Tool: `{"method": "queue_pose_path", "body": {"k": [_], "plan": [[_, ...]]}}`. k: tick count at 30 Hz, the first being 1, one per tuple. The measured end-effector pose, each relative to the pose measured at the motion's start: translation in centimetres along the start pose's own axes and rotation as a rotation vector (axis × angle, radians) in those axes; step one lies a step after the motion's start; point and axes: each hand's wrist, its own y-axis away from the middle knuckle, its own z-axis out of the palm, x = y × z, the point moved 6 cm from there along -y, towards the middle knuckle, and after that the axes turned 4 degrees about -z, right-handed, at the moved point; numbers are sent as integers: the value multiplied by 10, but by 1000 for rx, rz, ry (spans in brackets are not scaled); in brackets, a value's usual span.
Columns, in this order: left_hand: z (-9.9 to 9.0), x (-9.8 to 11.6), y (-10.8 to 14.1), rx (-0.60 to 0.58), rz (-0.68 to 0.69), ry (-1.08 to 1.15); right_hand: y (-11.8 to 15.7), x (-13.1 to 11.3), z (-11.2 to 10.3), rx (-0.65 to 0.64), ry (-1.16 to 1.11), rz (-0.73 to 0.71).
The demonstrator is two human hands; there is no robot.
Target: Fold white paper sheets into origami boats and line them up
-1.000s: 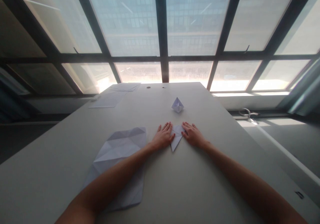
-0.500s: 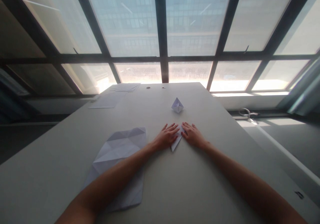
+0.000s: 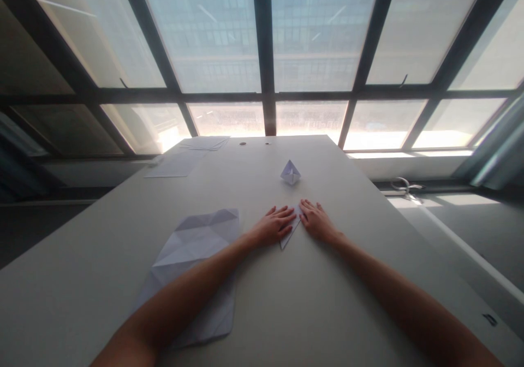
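A small folded piece of white paper lies flat on the table, partly hidden beneath my fingers. My left hand rests flat over its left side, fingers stretched out and pressing it down. On its upper right edge sit the fingertips of my right hand, also flat and extended. Beyond both hands a folded paper boat stands upright. To the left, a larger creased sheet of white paper lies unfolded, partly covered by my left forearm.
The white table reaches toward the windows. Flat paper sheets lie at its far left, with a small dark round object near the far edge. A small black item is at the lower right. A silvery ring-shaped object is beyond the right edge.
My left hand has slid very slightly right and down over the folded paper. My right hand has shifted slightly right. The boat and the sheets stay where they were.
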Motion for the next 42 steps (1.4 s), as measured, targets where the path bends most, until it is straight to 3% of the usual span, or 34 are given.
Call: {"method": "queue_pose_path", "body": {"k": [9, 30, 37, 42], "plan": [[2, -1, 0, -42, -51, -73, 1, 5, 1, 17, 11, 65], [6, -14, -3, 13, -156, -76, 2, 6, 0, 36, 3, 64], [-12, -9, 4, 160, -202, -163, 3, 2, -10, 127, 46, 52], [-20, -14, 6, 217, -308, -241, 3, -3, -19, 180, 8, -23]]}}
